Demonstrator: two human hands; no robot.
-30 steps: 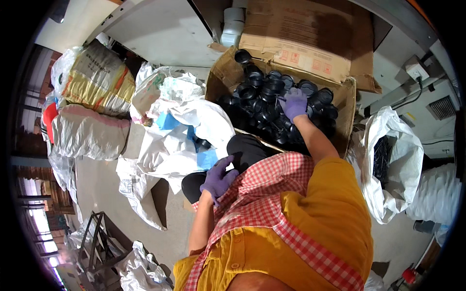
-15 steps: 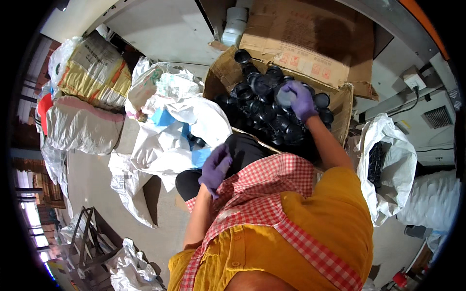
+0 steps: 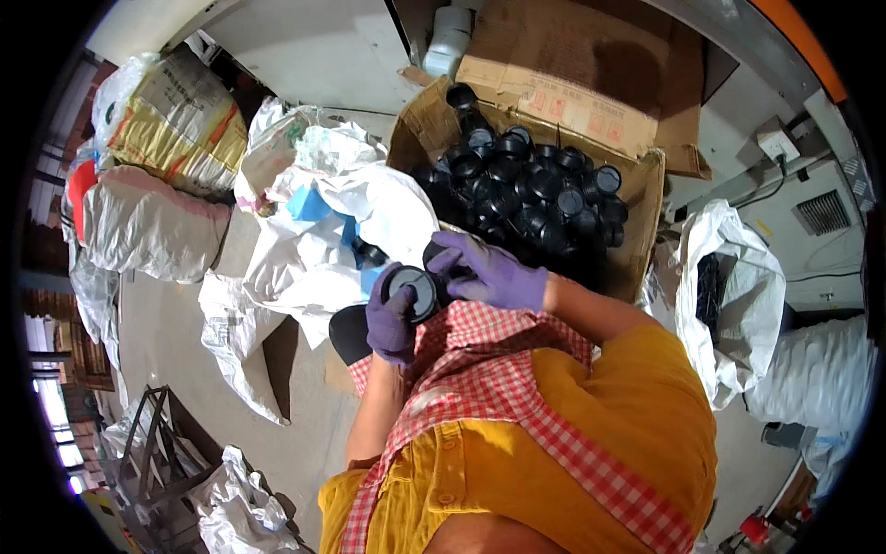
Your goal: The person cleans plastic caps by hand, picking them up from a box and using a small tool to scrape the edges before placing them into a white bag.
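- in the head view, just left of the middle: black round lid [image 3: 425,294] with a grey disc face, held up over the red checked apron [image 3: 475,392] and near the black-clad left knee [image 3: 348,334].
- at the left grip [image 3: 391,325], gloved in purple: closed on the lid from its near left side, thumb across the grey face, other fingers mostly hidden behind.
- at the right grip [image 3: 503,275], also gloved in purple: partly curled, fingers pointing left, close beside the lid's upper right; cannot tell about contact with the rim, nor about any piece tucked among the dark gaps between the fingers.
- from the right grip to the lid: leftward and slightly toward the body, with only a little space between.
- no long axis on so round a shape; grey face turned up toward the camera, exact tilt hard to judge.
- nearer by far: the left, touching the lid directly.
- beyond the right grip, away from the body: cardboard box [image 3: 650,189] holding heaped black lids [image 3: 531,175].
- beyond the left grip: crumpled white sack [image 3: 397,222].
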